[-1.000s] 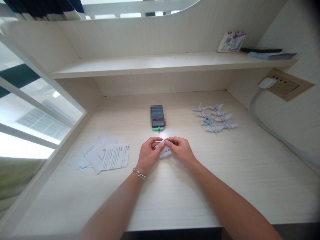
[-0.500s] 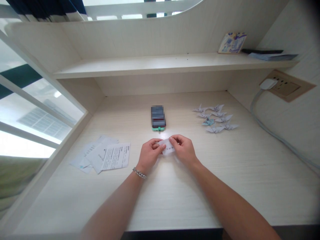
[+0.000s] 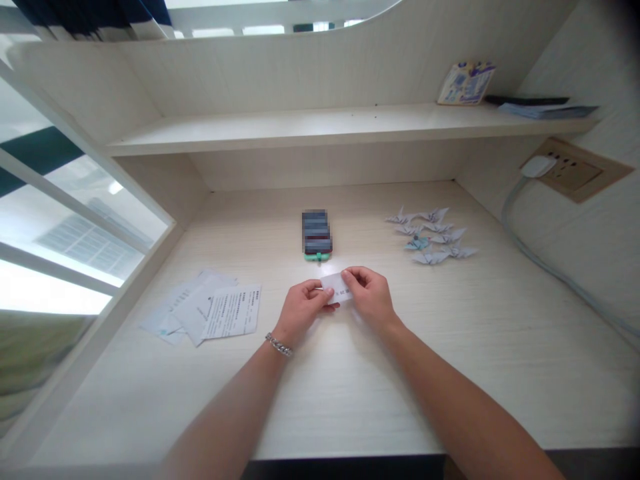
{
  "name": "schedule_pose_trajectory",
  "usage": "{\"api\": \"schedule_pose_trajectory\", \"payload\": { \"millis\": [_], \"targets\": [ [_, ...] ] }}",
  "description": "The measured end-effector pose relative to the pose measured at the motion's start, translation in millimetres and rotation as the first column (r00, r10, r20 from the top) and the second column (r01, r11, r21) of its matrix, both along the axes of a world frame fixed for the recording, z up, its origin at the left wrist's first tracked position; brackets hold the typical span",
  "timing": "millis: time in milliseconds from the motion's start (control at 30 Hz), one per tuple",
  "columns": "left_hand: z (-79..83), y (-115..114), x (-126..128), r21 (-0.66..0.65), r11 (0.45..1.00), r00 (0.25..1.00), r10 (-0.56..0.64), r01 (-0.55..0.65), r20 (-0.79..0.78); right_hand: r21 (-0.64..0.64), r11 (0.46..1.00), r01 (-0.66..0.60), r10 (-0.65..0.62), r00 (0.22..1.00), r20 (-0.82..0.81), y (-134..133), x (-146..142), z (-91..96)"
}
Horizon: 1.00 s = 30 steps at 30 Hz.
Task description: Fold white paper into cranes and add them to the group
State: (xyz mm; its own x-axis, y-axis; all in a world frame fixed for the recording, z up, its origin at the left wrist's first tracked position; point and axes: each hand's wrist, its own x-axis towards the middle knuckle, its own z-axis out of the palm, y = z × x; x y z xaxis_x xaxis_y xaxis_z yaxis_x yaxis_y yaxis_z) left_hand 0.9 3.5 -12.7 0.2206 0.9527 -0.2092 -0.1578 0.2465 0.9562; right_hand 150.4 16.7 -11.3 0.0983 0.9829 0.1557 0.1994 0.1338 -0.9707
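A small folded piece of white printed paper [image 3: 336, 288] is held up between my two hands above the desk. My left hand [image 3: 301, 307] pinches its left side, thumb on the face turned to me. At its upper right edge, my right hand [image 3: 369, 295] grips it between thumb and fingers. Several folded paper cranes [image 3: 434, 257] stand in a cluster to the right, one of them bluish [image 3: 417, 243]. Printed paper sheets [image 3: 233, 312] lie overlapping to the left of my left hand.
Beyond my hands lies a phone [image 3: 317, 231], its screen blurred, with a green edge. A shelf [image 3: 280, 127] runs above the desk [image 3: 320, 393], bearing a small packet [image 3: 465, 84] and a flat stack [image 3: 547, 110]. A cable [image 3: 525, 250] hangs from the wall socket [image 3: 577, 170] at right.
The folded paper has tilted and shifted slightly right and up, and more of its face shows. My left fingers now reach under its lower edge. Everything on the desk stays put.
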Motion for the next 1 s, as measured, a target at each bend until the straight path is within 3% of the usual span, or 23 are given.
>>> {"api": "schedule_pose_trajectory", "payload": {
  "millis": [100,567,800,1000],
  "targets": [
    [1.3,-1.3,0.2,-0.008,0.999,0.998,-0.042,0.042,-0.041,0.0,1.0,0.023,-0.023,0.999,-0.024,0.8,0.7,0.3],
    [0.6,-0.8,1.1,-0.011,1.0,0.998,-0.021,0.021,-0.064,-0.017,0.999,0.032,-0.032,0.999,-0.038,0.1,-0.3,0.9],
    [2.4,0.4,-1.6,-0.08,0.996,0.999,-0.037,0.039,0.028,-0.007,1.0,0.014,-0.014,0.999,-0.03,-1.6,-0.8,3.3],
    [1.9,0.9,-0.7,-0.028,0.999,0.998,0.032,-0.03,0.055,-0.007,1.0,-0.016,0.016,1.0,-0.011,-2.2,-1.8,3.3]
  ]
}}
